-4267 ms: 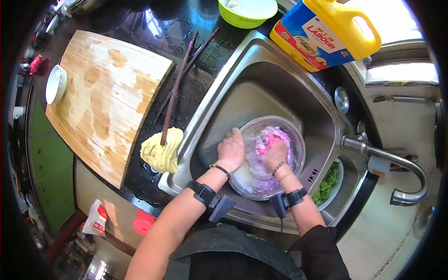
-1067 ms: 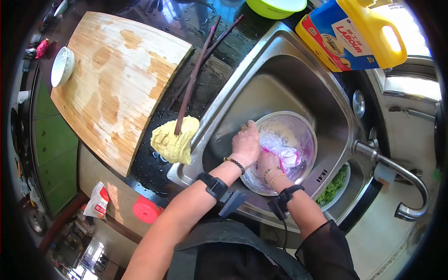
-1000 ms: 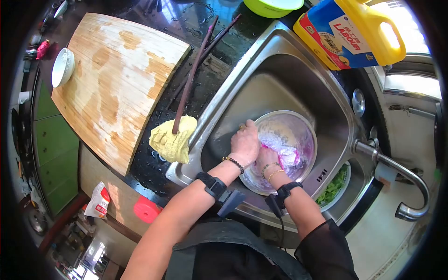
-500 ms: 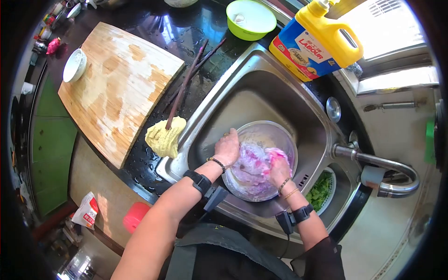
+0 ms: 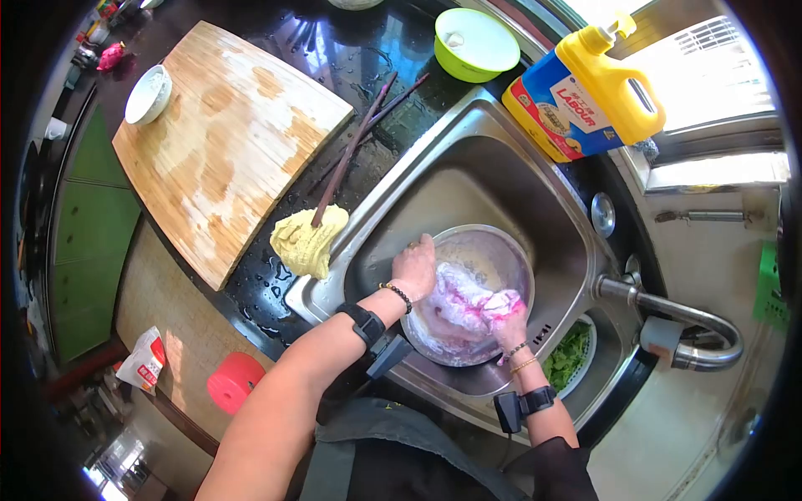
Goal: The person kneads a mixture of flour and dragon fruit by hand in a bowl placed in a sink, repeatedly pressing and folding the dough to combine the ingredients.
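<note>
A round metal bowl (image 5: pixel 515 255) stands in the large sink basin, slightly below its middle. Inside lies pale, floury dough (image 5: pixel 458 302) streaked pink and purple. My right hand (image 5: pixel 507 321) is down in the bowl, its fingers closed around part of this dough and stained bright pink. On the bowl's left side, my left hand (image 5: pixel 415 269) grips the rim, thumb toward the inside; some of its fingers are hidden. A lump of yellow dough (image 5: pixel 309 240) sits on the counter beside the sink's left edge.
Around the steel sink (image 5: pixel 468 175) are a wooden board (image 5: pixel 234 142) holding a white bowl (image 5: pixel 149 95), dark sticks (image 5: pixel 359 146), a green bowl (image 5: pixel 476 46) and a yellow detergent jug (image 5: pixel 585 92). The faucet (image 5: pixel 668 309) and a colander of greens (image 5: pixel 571 355) are at right.
My right hand has drawn the dough together toward the bowl's lower right, baring more of the upper inside. The left hand stays on the rim. The whole view has shifted slightly.
</note>
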